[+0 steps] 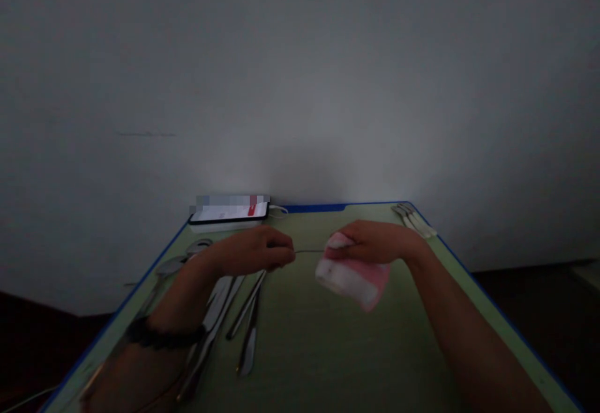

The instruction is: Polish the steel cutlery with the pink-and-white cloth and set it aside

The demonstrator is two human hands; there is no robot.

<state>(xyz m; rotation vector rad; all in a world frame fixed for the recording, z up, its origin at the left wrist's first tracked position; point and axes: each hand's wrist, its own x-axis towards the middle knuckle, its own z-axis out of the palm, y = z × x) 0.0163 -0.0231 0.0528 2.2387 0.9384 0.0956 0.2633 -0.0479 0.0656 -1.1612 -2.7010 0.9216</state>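
Note:
My left hand (pixel 262 249) is closed, pinching one end of a thin metal utensil (pixel 309 251) above the table. Only a narrow shaft shows between my hands, so its kind cannot be made out. A pink and white cloth (pixel 351 278) is gripped in my right hand (pixel 377 241), wrapped around where the shaft's other end goes out of sight. Below my left hand lie metal table knives (pixel 215 319) and other slim cutlery (pixel 248 338), partly covered by my forearm. Large spoons (pixel 172 265) rest at the table's left side.
A phone (pixel 229 209) with a lit screen and a white cable stands at the back left of the green table (pixel 319 363), which has a blue rim. Several utensils with white handles (pixel 419 222) lie at the back right corner. Behind the table rises a pale wall (pixel 328 88).

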